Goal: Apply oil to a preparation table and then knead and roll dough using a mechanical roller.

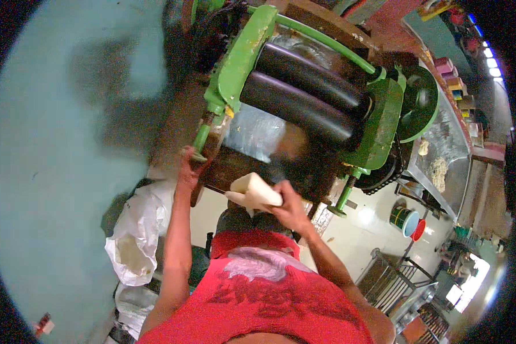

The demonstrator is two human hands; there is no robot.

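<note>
A roller machine with a green frame (235,63) and two dark rollers (309,106) stands in front of me. My left hand (192,167) is closed round the end of the green screw handle (202,139) at the machine's left side. In my right hand (290,207) is a pale folded dough sheet (253,191), held before my body at the machine's near edge. Below the rollers lies a shiny metal plate (257,133) with a whitish film. A second green screw handle (343,198) sticks out at the right, touched by neither hand.
White sacks (135,241) slump against the left wall. On the right, a metal-topped table (446,143) bears lumps of dough (438,174). A bucket (404,221), a red basin (418,230) and a metal rack (390,275) stand on the floor. A green wheel (424,103) and a chain flank the machine.
</note>
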